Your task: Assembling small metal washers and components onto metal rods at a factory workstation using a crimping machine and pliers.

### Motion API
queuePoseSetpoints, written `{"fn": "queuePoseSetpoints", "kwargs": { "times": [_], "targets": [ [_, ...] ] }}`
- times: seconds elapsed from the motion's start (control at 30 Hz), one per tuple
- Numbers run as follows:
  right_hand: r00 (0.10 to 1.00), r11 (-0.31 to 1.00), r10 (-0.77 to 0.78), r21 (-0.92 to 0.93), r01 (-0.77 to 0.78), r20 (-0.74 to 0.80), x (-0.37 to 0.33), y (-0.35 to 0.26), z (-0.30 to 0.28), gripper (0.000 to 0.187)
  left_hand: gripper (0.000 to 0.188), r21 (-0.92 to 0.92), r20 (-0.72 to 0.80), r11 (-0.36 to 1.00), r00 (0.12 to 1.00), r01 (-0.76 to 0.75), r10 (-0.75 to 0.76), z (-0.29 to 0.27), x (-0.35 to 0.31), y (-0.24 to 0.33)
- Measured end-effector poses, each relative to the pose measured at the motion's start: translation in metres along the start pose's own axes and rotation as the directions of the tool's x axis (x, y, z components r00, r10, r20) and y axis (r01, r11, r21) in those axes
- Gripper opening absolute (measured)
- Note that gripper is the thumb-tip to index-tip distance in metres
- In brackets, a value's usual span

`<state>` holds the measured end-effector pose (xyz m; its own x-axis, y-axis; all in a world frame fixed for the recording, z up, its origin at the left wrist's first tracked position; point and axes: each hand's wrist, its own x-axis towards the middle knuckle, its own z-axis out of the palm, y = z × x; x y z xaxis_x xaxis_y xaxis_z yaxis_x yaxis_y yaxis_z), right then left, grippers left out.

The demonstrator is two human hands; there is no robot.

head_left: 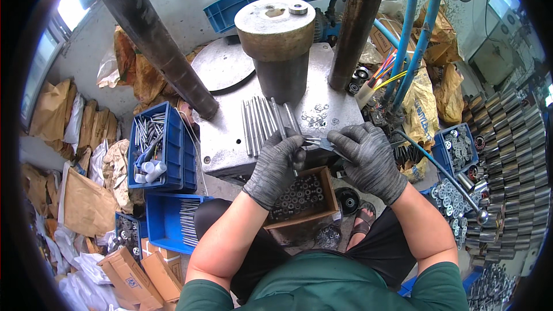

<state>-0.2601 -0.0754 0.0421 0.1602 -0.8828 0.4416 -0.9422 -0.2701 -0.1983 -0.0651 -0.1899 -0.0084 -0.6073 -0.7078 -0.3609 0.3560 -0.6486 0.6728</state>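
My left hand (pixel 275 164), in a dark grey glove, is closed round a slim metal shaft (pixel 278 116) that slants up across the table's front edge. My right hand (pixel 368 155), gloved alike, grips what look like pliers (pixel 326 144); their thin tips point left and reach the left hand's fingers. Whether the tips touch the shaft is hidden. Left of the hands, a row of similar metal shafts (pixel 253 129) lies side by side on the metal press table (pixel 222 147). Small ring-like clips (pixel 315 116) are scattered on the table just beyond my right hand.
A thick steel cylinder (pixel 282 75) stands mid-table, a small bearing (pixel 298 9) on top. Dark columns (pixel 161 46) flank it. Below my hands sits a box (pixel 305 222) of round parts. Blue bins (pixel 164 196) stand left; stacked metal cylinders (pixel 507 167) and a ball-ended lever (pixel 482 215) are right.
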Motion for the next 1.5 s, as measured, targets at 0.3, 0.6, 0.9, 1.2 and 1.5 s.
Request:
{"fn": "queuePoseSetpoints", "kwargs": {
  "times": [0.3, 0.6, 0.9, 1.2, 1.5],
  "targets": [
    [1.0, 0.999, -0.015, -0.035, 0.015, 0.0, 0.002, 0.0, -0.002, 0.054, 0.012, 0.017, 0.025, 1.0, 1.0, -0.003, 0.002, -0.002, 0.002, -0.001],
    [0.999, 0.999, 0.02, 0.031, -0.021, 0.042, 0.0, 0.005, 0.001, 0.046, 0.007, 0.183, 0.057, 0.981, 0.997, -0.059, 0.049, -0.005, 0.001, -0.001],
    [0.859, 0.744, 0.487, 0.442, -0.501, 0.155, -0.006, 0.021, -0.015, 0.047, 0.024, 0.676, 0.117, 0.645, 0.916, -0.356, 0.383, -0.015, -0.001, -0.008],
    [0.876, 0.752, 0.433, 0.449, -0.482, 0.215, -0.013, 0.033, -0.023, 0.041, 0.023, 0.833, 0.378, 0.226, 0.817, -0.506, 0.435, -0.008, -0.004, 0.0],
    [0.782, 0.593, 0.371, 0.52, -0.615, 0.501, -0.016, 0.032, -0.042, 0.037, 0.029, 0.74, 0.363, 0.46, 0.868, -0.49, 0.34, -0.006, -0.011, -0.002]
  ]
}}
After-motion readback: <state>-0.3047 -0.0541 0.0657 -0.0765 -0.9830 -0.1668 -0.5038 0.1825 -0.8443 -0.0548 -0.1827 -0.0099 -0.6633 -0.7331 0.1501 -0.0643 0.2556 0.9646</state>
